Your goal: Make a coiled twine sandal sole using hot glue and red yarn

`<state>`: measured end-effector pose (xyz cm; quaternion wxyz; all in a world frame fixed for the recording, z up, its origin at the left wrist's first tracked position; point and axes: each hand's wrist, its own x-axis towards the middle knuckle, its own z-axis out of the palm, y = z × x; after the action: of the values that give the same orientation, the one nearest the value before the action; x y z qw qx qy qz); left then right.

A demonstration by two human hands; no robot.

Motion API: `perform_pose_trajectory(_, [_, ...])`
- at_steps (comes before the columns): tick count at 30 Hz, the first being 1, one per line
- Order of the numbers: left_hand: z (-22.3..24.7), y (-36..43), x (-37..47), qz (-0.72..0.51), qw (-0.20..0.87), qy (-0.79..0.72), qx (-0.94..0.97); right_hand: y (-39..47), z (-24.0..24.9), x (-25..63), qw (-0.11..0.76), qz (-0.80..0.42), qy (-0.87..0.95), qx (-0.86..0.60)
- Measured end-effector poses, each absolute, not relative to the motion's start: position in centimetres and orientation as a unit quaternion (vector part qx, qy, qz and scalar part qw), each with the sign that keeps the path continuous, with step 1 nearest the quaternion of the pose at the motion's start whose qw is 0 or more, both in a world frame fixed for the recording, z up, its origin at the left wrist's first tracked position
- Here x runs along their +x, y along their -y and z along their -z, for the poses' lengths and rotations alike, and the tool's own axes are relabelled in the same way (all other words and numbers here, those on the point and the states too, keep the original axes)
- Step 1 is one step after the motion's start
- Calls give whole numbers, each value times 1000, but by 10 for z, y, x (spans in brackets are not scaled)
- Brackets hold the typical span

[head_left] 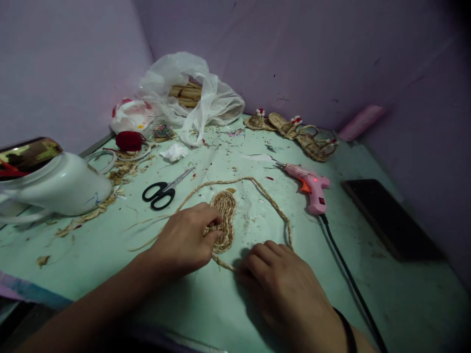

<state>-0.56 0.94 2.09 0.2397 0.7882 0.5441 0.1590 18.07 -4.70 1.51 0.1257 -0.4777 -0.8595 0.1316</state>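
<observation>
A small coiled sole of braided straw (227,215) lies flat on the pale green table. My left hand (191,235) grips its left edge between thumb and fingers. From the sole's lower end a braided straw cord (272,201) runs to the right, under my right hand (283,279), then loops up and back behind my left hand. My right hand's fingers are curled over the cord near the table, their tips partly hidden. Left of the sole, black-handled scissors (165,190) rest with blades parted slightly. To the right lies a pink glue gun (309,185) with a red light lit.
Several finished straw slippers (294,130) lie along the back wall. A plastic bag (213,98) holds dry stalks. Red yarn (129,140) and a white jug (73,184) stand at left, amid straw scraps. A dark phone (390,215) and the glue gun's cable (346,274) occupy the right.
</observation>
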Motion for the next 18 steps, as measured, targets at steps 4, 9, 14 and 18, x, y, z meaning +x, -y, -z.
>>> perform_pose_trajectory(4, [-22,-11,-8,-139,283,-515,797,45,-14,182,144,-134,855,-480])
perform_pose_trajectory(9, [-26,-12,-13,-114,297,-503,804,40,-14,182,177,-169,849,-469])
perform_pose_trajectory(14, [-23,-12,-13,-94,298,-483,818,29,-9,185,205,-149,841,-478])
perform_pose_trajectory(18, [-22,-12,-12,-83,298,-482,820,24,-4,188,226,-174,833,-474])
